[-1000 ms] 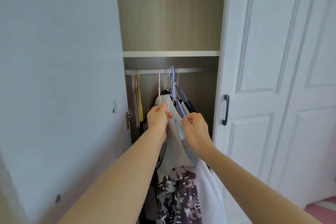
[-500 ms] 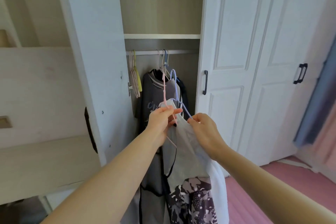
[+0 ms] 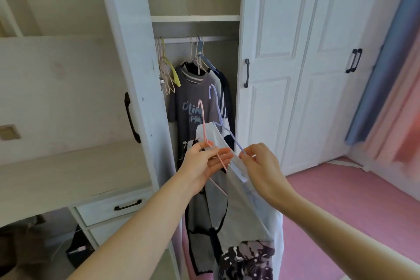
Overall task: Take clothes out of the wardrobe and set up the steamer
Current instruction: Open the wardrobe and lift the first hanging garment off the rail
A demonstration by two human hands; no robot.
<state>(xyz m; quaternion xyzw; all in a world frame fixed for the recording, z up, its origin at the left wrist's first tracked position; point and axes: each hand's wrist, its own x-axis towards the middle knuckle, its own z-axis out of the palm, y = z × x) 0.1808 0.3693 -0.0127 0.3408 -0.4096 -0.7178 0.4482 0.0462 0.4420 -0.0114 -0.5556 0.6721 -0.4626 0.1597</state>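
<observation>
At the far left a pale tabletop sits in a recess, with a drawer with a black handle below it. Next to it the wardrobe's open door stands edge-on to the camera, a black handle on its face.

Inside the wardrobe, the rail runs under a shelf. At its left end hang a few bare hangers, pink and yellow. Beside them a grey T-shirt with pale lettering hangs on the rail, with darker clothes behind it.

In front of the opening, clear of the rail, the left hand holds the pink hanger, its fingers curled round the wire with the palm turned up and the hook standing upright above it. Just to the right, the lilac hanger rises a little higher. The right hand pinches the end of its sloping arm between thumb and forefinger.

A light grey-white garment hangs down from the two hangers between and below the hands, and a dark patterned fabric shows at its lower edge.

To the right are closed white doors with black handles, then the pink floor and a blue curtain at the edge.
</observation>
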